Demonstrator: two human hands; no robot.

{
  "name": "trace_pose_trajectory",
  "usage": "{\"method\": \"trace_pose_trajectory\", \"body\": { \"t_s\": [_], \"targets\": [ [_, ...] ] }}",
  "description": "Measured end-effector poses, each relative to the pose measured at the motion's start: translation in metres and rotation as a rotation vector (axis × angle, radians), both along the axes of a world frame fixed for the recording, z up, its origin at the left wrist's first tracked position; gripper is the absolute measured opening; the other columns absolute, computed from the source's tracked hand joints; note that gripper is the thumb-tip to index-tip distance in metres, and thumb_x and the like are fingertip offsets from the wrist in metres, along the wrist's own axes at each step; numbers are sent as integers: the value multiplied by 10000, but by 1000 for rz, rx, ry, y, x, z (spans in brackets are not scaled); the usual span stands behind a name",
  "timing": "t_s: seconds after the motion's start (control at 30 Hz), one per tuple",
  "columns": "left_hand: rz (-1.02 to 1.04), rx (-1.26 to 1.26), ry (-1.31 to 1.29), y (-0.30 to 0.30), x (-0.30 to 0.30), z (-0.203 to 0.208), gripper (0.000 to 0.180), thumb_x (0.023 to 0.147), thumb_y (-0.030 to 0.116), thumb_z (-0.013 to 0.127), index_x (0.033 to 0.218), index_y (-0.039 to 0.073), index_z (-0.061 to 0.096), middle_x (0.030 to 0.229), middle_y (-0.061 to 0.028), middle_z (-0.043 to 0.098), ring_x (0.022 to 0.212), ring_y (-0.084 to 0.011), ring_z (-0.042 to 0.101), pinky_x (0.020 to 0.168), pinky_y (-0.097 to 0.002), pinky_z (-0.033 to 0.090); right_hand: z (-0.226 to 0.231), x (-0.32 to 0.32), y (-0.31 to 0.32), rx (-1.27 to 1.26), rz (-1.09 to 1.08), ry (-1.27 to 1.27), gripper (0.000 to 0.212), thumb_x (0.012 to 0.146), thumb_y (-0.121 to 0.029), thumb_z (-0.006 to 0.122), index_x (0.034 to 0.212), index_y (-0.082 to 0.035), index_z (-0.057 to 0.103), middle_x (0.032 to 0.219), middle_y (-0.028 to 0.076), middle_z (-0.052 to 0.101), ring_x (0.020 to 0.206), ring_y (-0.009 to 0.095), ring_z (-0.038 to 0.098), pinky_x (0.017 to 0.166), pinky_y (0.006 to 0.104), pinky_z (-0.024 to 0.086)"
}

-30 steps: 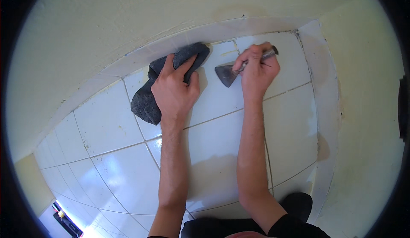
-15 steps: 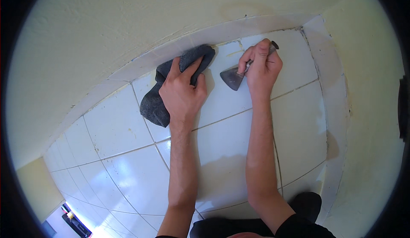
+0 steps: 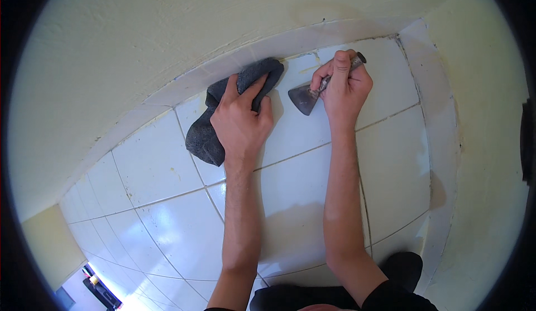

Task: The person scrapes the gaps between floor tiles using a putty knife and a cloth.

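Note:
My left hand presses a bunched dark grey cloth against the white floor tiles, close to the skirting. A fold of the cloth passes under and between its fingers. To the right, my right hand is closed around the handle of a scraper, a putty knife with a wide metal blade. Its blade points left and toward me, over a tile; whether its edge touches the tile I cannot tell. The thumb lies along the handle, whose dark end sticks out past the hand. Yellowish marks show on the tile beyond the blade.
Pale tile skirting runs along the far wall and meets more skirting on the right at a corner with dirty joints. My dark shoe stands at the lower right. Small objects sit by a bright opening at the lower left.
The scraper's blade has turned slightly, and my right thumb lies straighter on the handle. The left hand and cloth stay at nearly the same spot; the whole view has shifted a little.

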State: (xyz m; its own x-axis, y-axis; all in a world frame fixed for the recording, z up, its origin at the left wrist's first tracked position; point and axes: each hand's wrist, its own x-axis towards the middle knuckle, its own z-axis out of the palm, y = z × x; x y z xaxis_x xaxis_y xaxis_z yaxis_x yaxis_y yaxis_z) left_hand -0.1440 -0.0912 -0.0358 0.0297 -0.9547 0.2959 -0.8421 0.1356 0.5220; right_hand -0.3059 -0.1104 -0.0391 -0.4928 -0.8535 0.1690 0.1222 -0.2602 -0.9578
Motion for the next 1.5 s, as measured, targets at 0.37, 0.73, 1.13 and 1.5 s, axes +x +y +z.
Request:
{"method": "trace_pose_trajectory", "body": {
  "t_s": [0.37, 0.73, 1.13, 1.5],
  "targets": [
    [11, 9, 9, 0, -1, -2, 390, 725, 171, 692, 1103, 190, 788, 1266, -263, 638, 748, -328, 721, 704, -390, 590, -6, 0, 0, -164, 3, 22, 262, 1052, -184, 565, 866, 1, 572, 533, 28, 554, 488, 91, 529, 492, 244, 390],
    [9, 2, 4, 0, 1, -3, 396, 724, 177, 683, 1107, 192, 787, 1267, -261, 640, 833, -348, 727, 742, -396, 593, -3, 6, -2, -59, -55, -3, 322, 1054, -220, 569, 794, -40, 511, 521, 25, 548, 462, 87, 522, 490, 242, 385],
    [3, 23, 20, 0, 1, 0, 395, 724, 179, 691, 1107, 198, 786, 1265, -243, 643, 826, -341, 724, 731, -394, 592, -2, 11, -1, -47, -65, -4, 328, 1051, -220, 577, 792, -24, 539, 525, 31, 568, 480, 90, 529, 502, 244, 407],
    [0, -20, -2, 0, 0, -2, 393, 722, 179, 687, 1100, 204, 790, 1259, -235, 651, 827, -336, 726, 736, -389, 592, -3, 7, -3, -39, -23, 41, 324, 1049, -205, 579, 779, -33, 528, 528, 34, 579, 484, 82, 525, 509, 237, 414]
  ]
}}
